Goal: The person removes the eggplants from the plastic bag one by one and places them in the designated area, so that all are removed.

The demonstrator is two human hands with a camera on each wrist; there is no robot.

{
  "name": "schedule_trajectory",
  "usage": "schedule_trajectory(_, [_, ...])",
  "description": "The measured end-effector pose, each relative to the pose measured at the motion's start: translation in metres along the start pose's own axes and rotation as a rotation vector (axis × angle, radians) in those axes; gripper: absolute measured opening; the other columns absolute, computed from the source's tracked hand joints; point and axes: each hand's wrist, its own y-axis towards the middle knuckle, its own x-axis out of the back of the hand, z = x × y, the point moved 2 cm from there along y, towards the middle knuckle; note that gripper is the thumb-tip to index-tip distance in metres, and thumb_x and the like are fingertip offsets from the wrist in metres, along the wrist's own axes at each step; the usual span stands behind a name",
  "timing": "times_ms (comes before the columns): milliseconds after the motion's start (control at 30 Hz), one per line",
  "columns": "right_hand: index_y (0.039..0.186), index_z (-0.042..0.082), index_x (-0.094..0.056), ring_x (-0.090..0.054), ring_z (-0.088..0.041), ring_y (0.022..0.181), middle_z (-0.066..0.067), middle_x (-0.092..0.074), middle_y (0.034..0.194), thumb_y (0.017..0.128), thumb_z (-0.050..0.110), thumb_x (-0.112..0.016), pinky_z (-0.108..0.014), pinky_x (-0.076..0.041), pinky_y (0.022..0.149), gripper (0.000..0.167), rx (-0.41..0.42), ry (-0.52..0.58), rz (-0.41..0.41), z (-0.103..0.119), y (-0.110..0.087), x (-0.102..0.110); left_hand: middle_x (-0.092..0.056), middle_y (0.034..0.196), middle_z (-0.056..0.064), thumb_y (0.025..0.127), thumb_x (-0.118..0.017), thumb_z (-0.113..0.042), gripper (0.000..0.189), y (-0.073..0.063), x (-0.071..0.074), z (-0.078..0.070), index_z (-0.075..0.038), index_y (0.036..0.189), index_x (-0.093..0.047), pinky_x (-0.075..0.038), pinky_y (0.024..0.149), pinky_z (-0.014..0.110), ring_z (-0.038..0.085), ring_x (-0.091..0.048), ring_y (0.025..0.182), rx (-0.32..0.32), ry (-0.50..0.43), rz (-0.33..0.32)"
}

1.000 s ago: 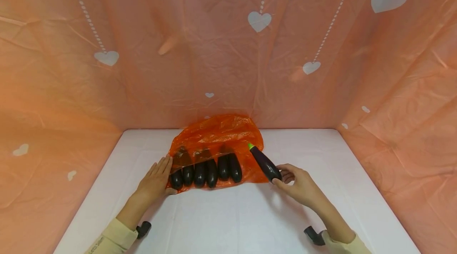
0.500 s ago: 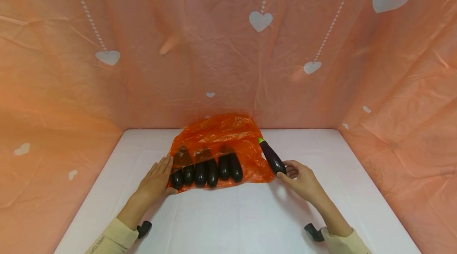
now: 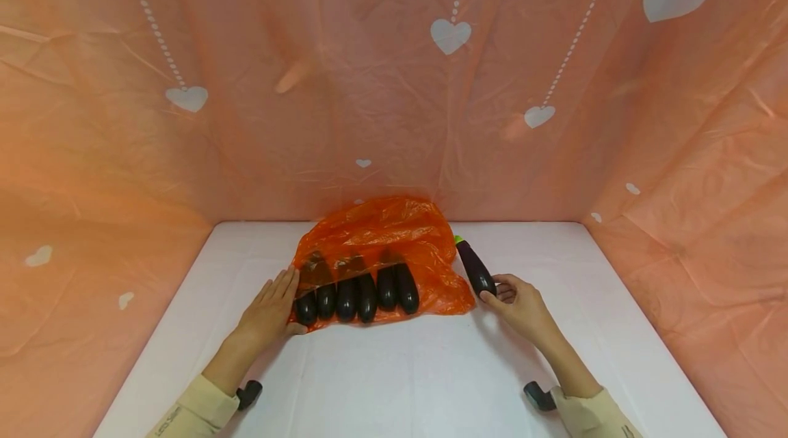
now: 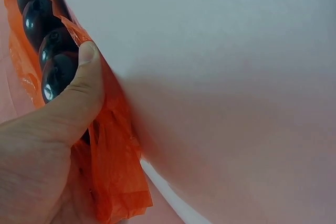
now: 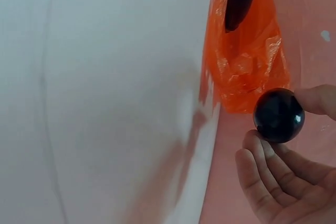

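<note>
Thumb and fingertips of my right hand [image 3: 520,308] pinch the rounded end of a dark purple eggplant [image 3: 476,268]. Its green stem end points up and away, just off the right side of an orange plastic bag [image 3: 440,287]. From the right wrist I see the round end of that eggplant [image 5: 278,115] between thumb and fingers. Inside the bag lies a row of several eggplants [image 3: 366,298], their far ends showing through the plastic. My left hand [image 3: 265,311] lies with straight fingers along the bag's left edge; its thumb [image 4: 86,77] rests on the plastic beside the nearest eggplant.
The bag lies toward the back of a white table [image 3: 394,383]. Orange sheeting with white hearts [image 3: 369,116] encloses the back and sides. A dark fitting [image 3: 540,397] sits at the right wrist, another [image 3: 249,395] at the left.
My right hand has carried its eggplant rightward, from over the bag's right part to just beyond its edge. The left hand and the row of eggplants stay in place.
</note>
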Motion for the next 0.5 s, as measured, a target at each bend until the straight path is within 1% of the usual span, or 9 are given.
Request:
schedule_trajectory(233, [0.132, -0.007, -0.068, -0.072, -0.025, 0.095, -0.016, -0.075, 0.106, 0.097, 0.024, -0.082, -0.032, -0.059, 0.082, 0.048, -0.041, 0.006, 0.014, -0.0047, 0.0031, -0.0014, -0.032, 0.166, 0.038, 0.081, -0.093, -0.032, 0.111, 0.0002, -0.0016, 0.0008, 0.020, 0.158, -0.031, -0.028, 0.127, 0.064, 0.053, -0.032, 0.154, 0.004, -0.004, 0.000])
schedule_trajectory(500, [0.130, -0.010, -0.067, -0.073, -0.031, 0.099, -0.019, -0.074, 0.108, 0.098, 0.024, -0.081, -0.047, -0.063, 0.088, 0.049, -0.063, -0.003, 0.033, -0.0098, 0.0084, -0.0058, -0.030, 0.167, 0.038, 0.083, -0.092, -0.030, 0.110, -0.0003, -0.0018, 0.0007, 0.020, 0.158, -0.029, -0.027, 0.127, 0.065, 0.054, -0.031, 0.154, 0.009, -0.012, 0.006])
